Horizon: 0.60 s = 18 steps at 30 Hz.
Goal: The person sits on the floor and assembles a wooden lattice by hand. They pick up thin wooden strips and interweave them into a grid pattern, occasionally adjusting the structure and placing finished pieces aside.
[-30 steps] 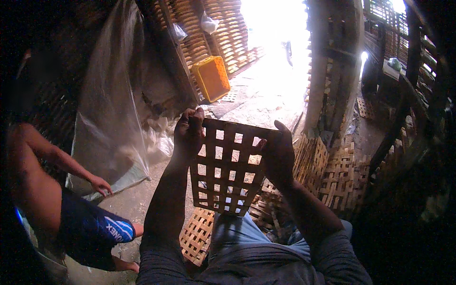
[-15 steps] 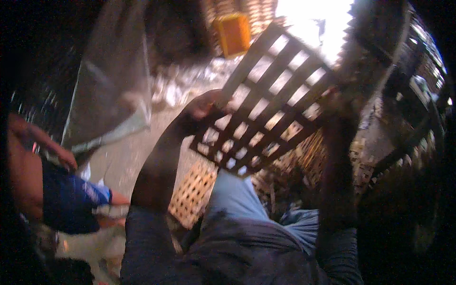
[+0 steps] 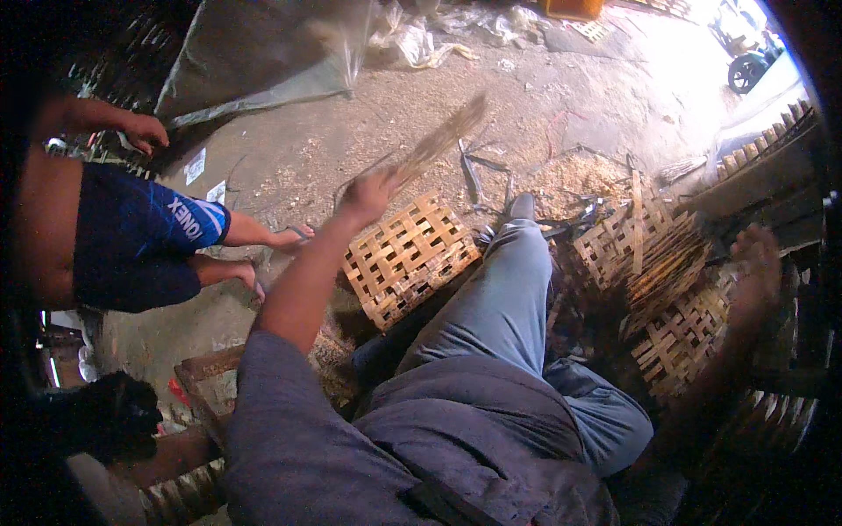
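Observation:
My left hand [image 3: 368,195] is closed on the woven bamboo panel [image 3: 443,136], which shows nearly edge-on and blurred, stretched out ahead of me. Below that hand, by my left leg, lies another woven bamboo panel [image 3: 408,254] with square gaps. My right hand [image 3: 756,259] is raised at the right, its fingers apart and nothing visible in it. Near it, a bundle of thin bamboo strips [image 3: 671,272] rests over woven pieces, among them a lattice panel [image 3: 688,342] and, farther off, a woven piece [image 3: 610,241] crossed by a strip.
A person in dark blue shorts [image 3: 132,237] stands barelegged at the left. Behind hangs a translucent plastic sheet [image 3: 263,61]. Wood shavings [image 3: 579,180] are heaped beyond my foot. An orange container [image 3: 574,7] and a wheel [image 3: 747,72] stand far off. A wooden frame [image 3: 206,386] is at lower left.
The panel was held up in both hands before my chest. Now my right hand has let go and moved right, while my left holds the panel out, turned edge-on. My view has tipped down.

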Each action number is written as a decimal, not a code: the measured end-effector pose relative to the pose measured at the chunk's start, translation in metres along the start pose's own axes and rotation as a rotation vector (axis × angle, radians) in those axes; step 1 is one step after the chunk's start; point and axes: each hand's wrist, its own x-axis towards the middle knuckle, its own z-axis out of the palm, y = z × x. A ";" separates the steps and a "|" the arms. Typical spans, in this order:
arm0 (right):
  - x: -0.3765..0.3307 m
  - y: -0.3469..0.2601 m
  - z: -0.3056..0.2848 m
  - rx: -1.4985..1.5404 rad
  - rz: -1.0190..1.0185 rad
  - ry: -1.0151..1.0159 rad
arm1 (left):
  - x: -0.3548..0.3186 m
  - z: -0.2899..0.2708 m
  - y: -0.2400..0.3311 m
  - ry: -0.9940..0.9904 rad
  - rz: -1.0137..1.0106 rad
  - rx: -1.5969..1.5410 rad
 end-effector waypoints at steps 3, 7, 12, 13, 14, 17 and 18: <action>-0.028 0.071 -0.046 -0.041 0.354 0.100 | 0.003 0.072 -0.046 -0.073 0.036 0.170; -0.082 0.126 -0.064 -0.346 0.511 0.112 | 0.007 0.180 -0.130 -0.006 0.068 0.120; -0.142 0.222 -0.084 -0.671 0.705 0.155 | -0.060 0.262 -0.164 -0.630 -0.083 0.488; -0.157 0.251 -0.094 -0.742 0.735 0.190 | -0.060 0.261 -0.131 -0.591 -0.083 0.501; -0.175 0.286 -0.113 -0.831 0.779 0.221 | -0.067 0.252 -0.092 -0.553 -0.089 0.509; -0.195 0.340 -0.098 -0.923 0.896 0.339 | -0.056 0.261 -0.130 -0.616 0.021 0.244; -0.182 0.338 -0.069 -0.843 0.948 0.409 | -0.048 0.264 -0.139 -0.645 -0.002 0.061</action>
